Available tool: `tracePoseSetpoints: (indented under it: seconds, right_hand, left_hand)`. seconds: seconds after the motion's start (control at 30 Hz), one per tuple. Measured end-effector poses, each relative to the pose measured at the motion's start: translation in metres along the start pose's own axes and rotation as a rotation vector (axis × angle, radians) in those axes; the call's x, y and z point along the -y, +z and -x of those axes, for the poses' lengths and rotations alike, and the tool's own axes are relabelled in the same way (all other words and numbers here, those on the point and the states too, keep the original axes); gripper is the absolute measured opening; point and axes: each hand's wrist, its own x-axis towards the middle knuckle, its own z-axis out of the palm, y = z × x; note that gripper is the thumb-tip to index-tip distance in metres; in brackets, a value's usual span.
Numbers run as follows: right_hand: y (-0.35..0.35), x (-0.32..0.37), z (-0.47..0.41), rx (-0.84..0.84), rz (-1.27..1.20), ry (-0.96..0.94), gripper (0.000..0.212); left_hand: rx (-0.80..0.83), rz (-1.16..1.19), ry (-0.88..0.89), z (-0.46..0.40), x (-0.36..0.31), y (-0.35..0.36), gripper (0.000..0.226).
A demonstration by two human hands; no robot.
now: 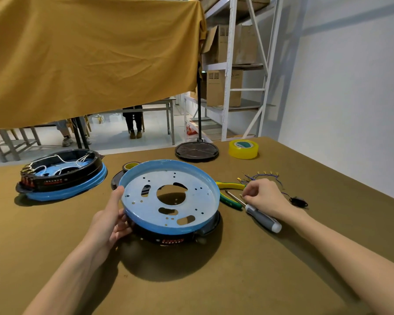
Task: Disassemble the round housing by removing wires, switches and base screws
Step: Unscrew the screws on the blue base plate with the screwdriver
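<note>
The round housing (pixel 168 201) lies upside down in the middle of the table, its pale blue perforated base plate facing up and tilted, with a black ring (pixel 173 239) underneath. My left hand (pixel 109 221) grips its left rim, thumb on top. My right hand (pixel 263 198) hovers to the right above the shaft of a grey-handled screwdriver (pixel 263 218), fingertips pinched on what looks like a small brass screw. A loose bundle of wires (pixel 262 176) with brass terminals and a small black switch (pixel 298 201) lie just beyond that hand.
A second housing (pixel 62 178), still wired, sits at the far left. Yellow-green pliers (pixel 230 185) lie beside the screwdriver. A yellow tape roll (pixel 243 149), a black stand base (pixel 196 151) and a small tape roll (pixel 130 165) stand at the back.
</note>
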Motion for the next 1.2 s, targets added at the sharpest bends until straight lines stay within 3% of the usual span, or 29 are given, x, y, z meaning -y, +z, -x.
tracePoseSetpoints:
  seconds: [0.17, 0.43, 0.67, 0.77, 0.87, 1.03, 1.13, 1.2]
  right_hand:
    - [0.000, 0.004, -0.002, 0.054, 0.051, 0.006, 0.015]
    - [0.004, 0.013, 0.000, -0.007, 0.037, -0.035, 0.014]
    - [0.001, 0.023, 0.008, -0.113, -0.019, -0.015, 0.011]
    - [-0.004, 0.039, 0.014, -0.239, -0.119, -0.042, 0.011]
    - [-0.009, 0.070, 0.024, -0.366, -0.256, -0.117, 0.013]
    - [0.013, 0.126, 0.054, -0.139, -0.302, -0.373, 0.016]
    - [0.024, 0.133, 0.059, -0.114, -0.289, -0.411, 0.015]
    - [0.025, 0.131, 0.057, -0.170, -0.307, -0.394, 0.014]
  left_hand:
    - [0.053, -0.073, -0.104, 0.006, -0.004, 0.002, 0.089]
    - [0.359, -0.126, -0.290, 0.028, -0.014, 0.004, 0.105]
    - [0.444, -0.222, -0.209, 0.030, -0.014, 0.007, 0.117]
    - [0.434, -0.256, -0.168, 0.027, -0.012, 0.010, 0.119]
    - [0.461, -0.271, -0.172, 0.021, -0.009, 0.009, 0.104]
    - [0.693, -0.354, -0.203, 0.017, -0.010, -0.011, 0.083]
    - [0.724, -0.526, -0.006, 0.016, -0.008, -0.020, 0.043]
    - [0.624, -0.642, 0.168, 0.020, -0.007, -0.013, 0.043]
